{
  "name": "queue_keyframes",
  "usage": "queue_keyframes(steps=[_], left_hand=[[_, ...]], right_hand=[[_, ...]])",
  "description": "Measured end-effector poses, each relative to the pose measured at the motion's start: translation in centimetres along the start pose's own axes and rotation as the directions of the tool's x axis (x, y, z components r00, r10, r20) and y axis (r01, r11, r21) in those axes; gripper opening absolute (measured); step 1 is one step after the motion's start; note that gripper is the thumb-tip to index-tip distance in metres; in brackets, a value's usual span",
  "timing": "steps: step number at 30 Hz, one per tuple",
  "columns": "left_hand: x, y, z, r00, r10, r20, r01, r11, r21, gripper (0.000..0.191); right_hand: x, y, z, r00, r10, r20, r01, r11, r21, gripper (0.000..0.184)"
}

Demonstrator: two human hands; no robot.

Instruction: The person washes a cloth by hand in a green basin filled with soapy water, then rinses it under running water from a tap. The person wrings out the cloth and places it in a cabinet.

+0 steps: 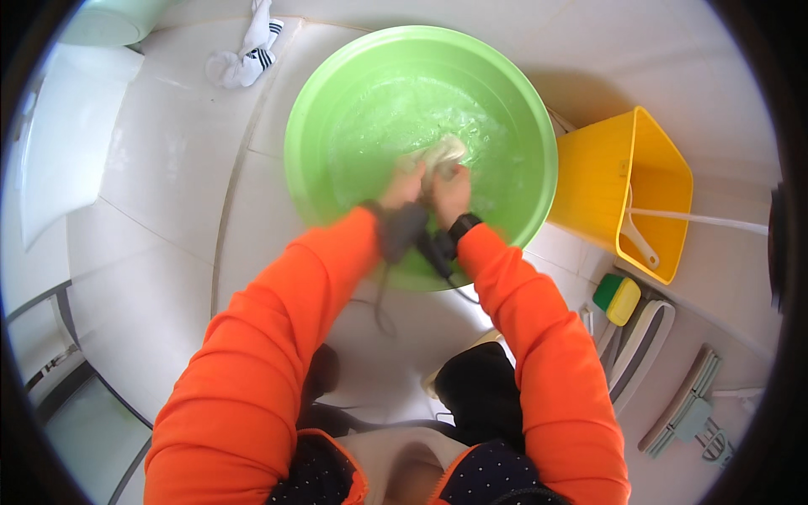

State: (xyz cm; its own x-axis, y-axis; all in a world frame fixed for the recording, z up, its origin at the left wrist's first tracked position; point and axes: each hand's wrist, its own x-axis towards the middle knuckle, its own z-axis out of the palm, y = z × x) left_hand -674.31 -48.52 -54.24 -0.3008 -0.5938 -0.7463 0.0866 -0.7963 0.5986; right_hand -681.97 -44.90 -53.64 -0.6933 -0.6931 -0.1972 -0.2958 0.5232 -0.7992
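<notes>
A round green plastic basin (309, 107) stands in front of me with water and some suds in it. My left hand (404, 184) and my right hand (453, 189) are close together over the water, both gripping a wet, pale piece of cloth (445, 150). The cloth may be a sock, but blur hides its shape. Dark devices with straps are on both wrists; the left one (401, 232) is blurred, and a cable hangs from the right one.
White socks with dark stripes (249, 60) lie on the tiled ledge at the upper left. To the right, a yellow bin (590, 177) holds a white-handled tool (641, 237). Below it are a green-and-yellow sponge head (617, 299) and a squeeze mop head (685, 404).
</notes>
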Motion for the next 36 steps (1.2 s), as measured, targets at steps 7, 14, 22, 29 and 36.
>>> queue_keyframes(steps=[7, 14, 22, 29, 36], left_hand=[[1.0, -0.4, -1.0, 0.967, 0.088, 0.239, -0.078, 0.996, -0.05, 0.035], [-1.2, 0.7, -1.1, 0.999, -0.031, 0.009, 0.03, 0.998, 0.061, 0.04], [0.1, 1.5, -2.2, 0.969, 0.245, 0.036, -0.245, 0.924, 0.294, 0.047], [-2.0, 1.3, -0.1, 0.721, 0.693, 0.005, -0.206, 0.207, 0.957, 0.037], [-2.4, 3.1, -0.1, 0.649, 0.724, 0.233, -0.601, 0.3, 0.74, 0.016]], right_hand=[[2.0, -1.1, -1.6, 0.982, -0.141, 0.129, 0.154, 0.984, -0.093, 0.034], [3.2, 1.6, -1.5, 0.932, 0.326, 0.159, -0.353, 0.916, 0.191, 0.043], [4.0, 1.9, -2.3, 0.955, 0.166, 0.247, -0.186, 0.981, 0.058, 0.045], [3.5, 2.3, -0.9, 0.824, 0.23, 0.518, -0.368, 0.913, 0.179, 0.032], [3.1, -1.1, -3.5, 0.697, 0.263, 0.667, -0.619, 0.692, 0.373, 0.027]])
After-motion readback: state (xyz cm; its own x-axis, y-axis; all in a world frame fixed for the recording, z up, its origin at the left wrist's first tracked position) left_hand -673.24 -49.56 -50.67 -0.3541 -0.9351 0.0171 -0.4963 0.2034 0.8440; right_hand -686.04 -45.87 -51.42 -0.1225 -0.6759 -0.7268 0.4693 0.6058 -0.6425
